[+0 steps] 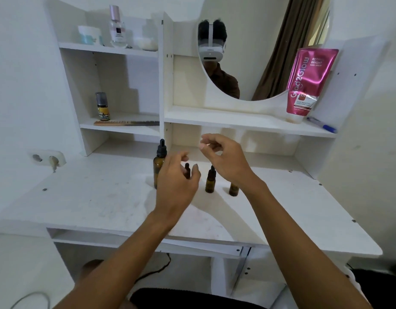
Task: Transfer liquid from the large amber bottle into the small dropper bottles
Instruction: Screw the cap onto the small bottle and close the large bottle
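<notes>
The large amber bottle (159, 164) with a black dropper cap stands upright on the white desk (103, 192). To its right stand three small amber dropper bottles: one (188, 170) mostly hidden behind my left hand, one (210, 182) in the middle, and one (233, 189) whose top is hidden by my right wrist. My left hand (177, 186) hovers with loosely curled fingers just in front of the first small bottle and holds nothing. My right hand (223, 159) floats above the small bottles, fingers loosely curled, empty.
White shelves rise behind the desk with a round mirror (259, 52), a pink tube (306, 83), a blue pen (322, 124), a comb (125, 123), a small spray bottle (102, 106) and jars on top. A wall socket (47, 159) sits at the left.
</notes>
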